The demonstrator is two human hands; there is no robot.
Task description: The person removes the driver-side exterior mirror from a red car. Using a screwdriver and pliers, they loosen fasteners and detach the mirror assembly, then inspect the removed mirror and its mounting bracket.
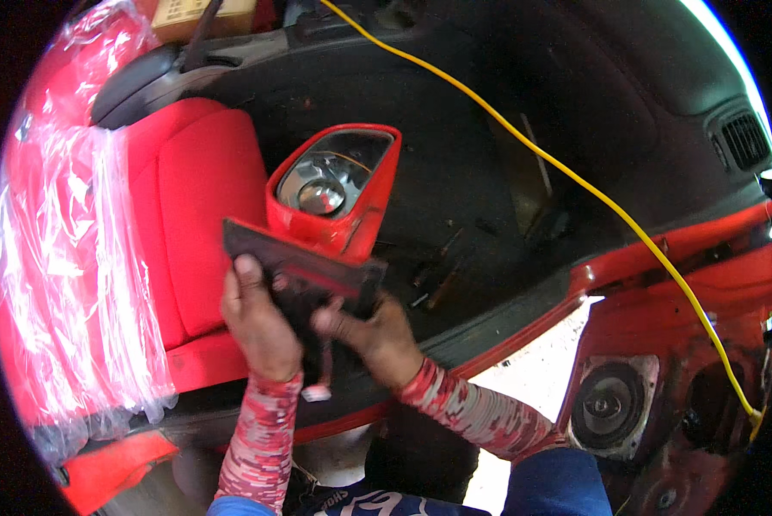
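Note:
A red car side mirror (373, 191) is held up in front of me, its glass turned upward with a small round mirror set in it. My left hand (261, 322) grips the left end of its dark mounting base, thumb on the near face. Around the right part of that base my right hand (373, 335) is closed, thumb pressed on the near face. A short cable with a white connector (316, 393) hangs from the base between my wrists. Part of the fingers of both hands is hidden behind the base.
Left is a red car seat (188, 215) partly wrapped in clear plastic (67, 284). A yellow cable (532, 146) crosses the dark car floor to the red door (661, 318), which has a round speaker (611, 404). The door sill (489, 344) runs below the hands.

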